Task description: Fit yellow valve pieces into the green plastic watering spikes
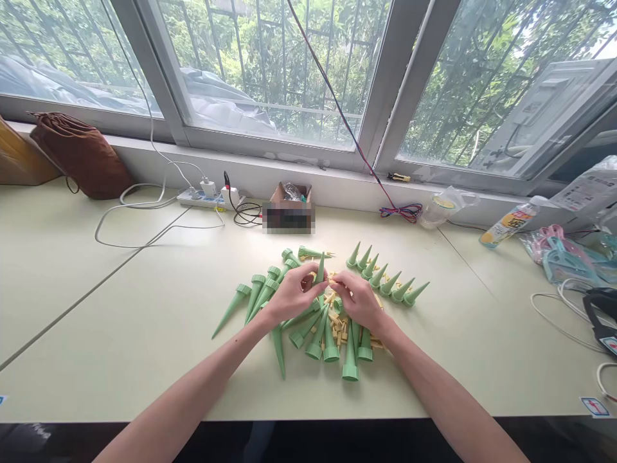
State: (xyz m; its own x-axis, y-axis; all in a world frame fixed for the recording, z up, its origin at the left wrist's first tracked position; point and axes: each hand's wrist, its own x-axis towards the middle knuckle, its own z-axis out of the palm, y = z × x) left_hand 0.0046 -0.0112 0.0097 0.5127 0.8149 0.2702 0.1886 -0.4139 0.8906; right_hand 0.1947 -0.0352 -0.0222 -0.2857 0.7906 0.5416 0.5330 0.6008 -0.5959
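Note:
My left hand (pixel 292 292) is closed around a green plastic cone spike (pixel 319 270), its tip pointing up. My right hand (pixel 357 301) is pinched close against it at the spike's side, on a small yellow piece (pixel 332 281). Both hands hover over a heap of green spikes (pixel 328 334) lying on the pale table (pixel 144 321), mixed with small yellow pieces (pixel 340 329). A row of several finished-looking green cones (pixel 385 280) stands upright to the right of my hands. More spikes (pixel 255 296) lie fanned to the left.
A small open cardboard box (pixel 289 206) sits behind the heap. A white power strip (pixel 205 196) with cables lies at the back left, near a brown bag (pixel 80 154). Bottles, a plastic bag and pastel clips (pixel 562 257) crowd the right side. Windows run along the back.

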